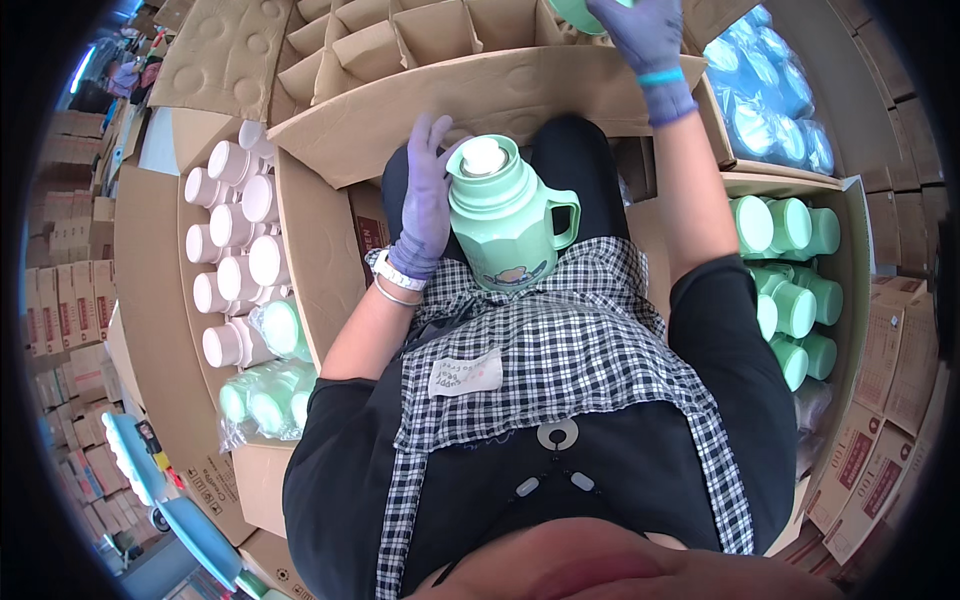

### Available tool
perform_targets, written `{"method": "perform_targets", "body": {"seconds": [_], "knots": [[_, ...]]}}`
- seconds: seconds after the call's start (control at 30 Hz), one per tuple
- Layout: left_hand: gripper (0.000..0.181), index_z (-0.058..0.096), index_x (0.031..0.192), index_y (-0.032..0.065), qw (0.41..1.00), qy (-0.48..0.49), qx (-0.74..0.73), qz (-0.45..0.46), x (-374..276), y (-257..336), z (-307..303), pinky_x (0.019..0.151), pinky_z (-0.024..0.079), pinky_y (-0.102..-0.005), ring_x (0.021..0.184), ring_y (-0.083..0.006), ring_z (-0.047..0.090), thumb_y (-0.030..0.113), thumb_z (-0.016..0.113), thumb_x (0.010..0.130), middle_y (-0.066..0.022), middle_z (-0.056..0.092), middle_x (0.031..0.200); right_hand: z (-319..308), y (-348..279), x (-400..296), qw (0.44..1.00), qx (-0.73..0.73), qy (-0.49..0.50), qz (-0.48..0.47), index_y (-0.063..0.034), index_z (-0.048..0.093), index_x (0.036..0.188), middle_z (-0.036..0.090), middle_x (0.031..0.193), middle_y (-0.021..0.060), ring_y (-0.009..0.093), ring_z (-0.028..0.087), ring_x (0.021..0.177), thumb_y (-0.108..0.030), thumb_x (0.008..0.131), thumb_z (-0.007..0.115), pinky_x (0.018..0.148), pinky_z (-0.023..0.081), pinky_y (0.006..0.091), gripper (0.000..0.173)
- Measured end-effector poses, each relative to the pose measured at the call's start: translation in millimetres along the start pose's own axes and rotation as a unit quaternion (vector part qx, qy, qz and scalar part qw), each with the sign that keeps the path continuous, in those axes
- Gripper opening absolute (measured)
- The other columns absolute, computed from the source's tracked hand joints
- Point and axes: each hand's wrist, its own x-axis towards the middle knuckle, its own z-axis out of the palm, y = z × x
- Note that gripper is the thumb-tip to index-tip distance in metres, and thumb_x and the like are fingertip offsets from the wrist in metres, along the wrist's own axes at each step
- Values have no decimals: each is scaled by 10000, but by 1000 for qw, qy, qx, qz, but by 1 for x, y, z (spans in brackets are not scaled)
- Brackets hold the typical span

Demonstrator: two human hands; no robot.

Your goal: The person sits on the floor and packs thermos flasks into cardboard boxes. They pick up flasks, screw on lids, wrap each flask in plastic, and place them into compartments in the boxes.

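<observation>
A mint-green vacuum flask (504,225) with a side handle and a white stopper (484,156) stands on my lap, on a checked apron (600,330). My left hand (426,199), in a purple glove, rests against the flask's left side with its fingers extended upward. At the top right, my right hand (646,37), gloved too, holds a mint-green cup-like part (581,15) by its edge; the frame's top cuts off part of both. The flask has a printed picture low on its side.
Ahead lies a carton with cardboard dividers (435,45). Pale pink flasks (238,277) and bagged green ones (266,401) fill a box at left. Green flasks (791,307) fill a box at right, below blue-wrapped items (765,97). Stacked cartons (862,465) stand beyond; a person (124,77) is far left.
</observation>
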Motion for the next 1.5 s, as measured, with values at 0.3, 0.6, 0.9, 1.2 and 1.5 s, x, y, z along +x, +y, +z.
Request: {"method": "perform_targets", "body": {"seconds": [0.3, 0.6, 0.9, 1.2, 1.5], "knots": [[941, 272, 1587, -41, 974, 86, 179, 104, 6, -12, -4, 1222, 277, -443, 1436, -322, 405, 716, 311, 1030, -234, 398, 1565, -18, -124, -136, 907, 143, -396, -3, -69, 552, 1406, 581, 1349, 161, 337, 598, 1234, -363, 834, 768, 1064, 483, 415, 678], [589, 480, 1407, -14, 957, 46, 255, 129, 9, 3, -7, 1203, 307, -445, 1410, -312, 443, 445, 559, 1046, -222, 478, 1509, -36, 104, -187, 849, -92, -284, 436, -2, 760, 1031, 718, 1095, 273, 384, 706, 1040, -500, 834, 602, 928, 530, 462, 559], [578, 492, 1419, -32, 951, 46, 298, 71, 12, 9, -3, 1184, 333, -413, 1372, -289, 477, 414, 551, 1056, -201, 515, 1474, -9, 123, -216, 768, -154, -512, 353, -35, 736, 1156, 685, 1246, 243, 385, 654, 1172, -447, 843, 692, 996, 511, 456, 519], [504, 603, 1379, 46, 952, 48, 298, 45, 32, 13, -14, 1018, 468, -331, 1131, -204, 581, 307, 700, 960, -110, 573, 1277, -191, 68, -54, 791, 538, -175, 233, -14, 607, 1337, 604, 1232, 60, 100, 637, 896, -244, 1036, 612, 877, 563, 308, 379], [416, 620, 1317, 40, 922, -73, 380, 18, 60, 10, -63, 958, 537, -353, 1101, -242, 667, 61, 654, 902, -141, 629, 1224, -145, 132, 30, 629, 745, -118, 190, -50, 620, 1349, 757, 1000, 80, 212, 744, 820, -273, 1064, 573, 731, 626, 371, 364]]}}
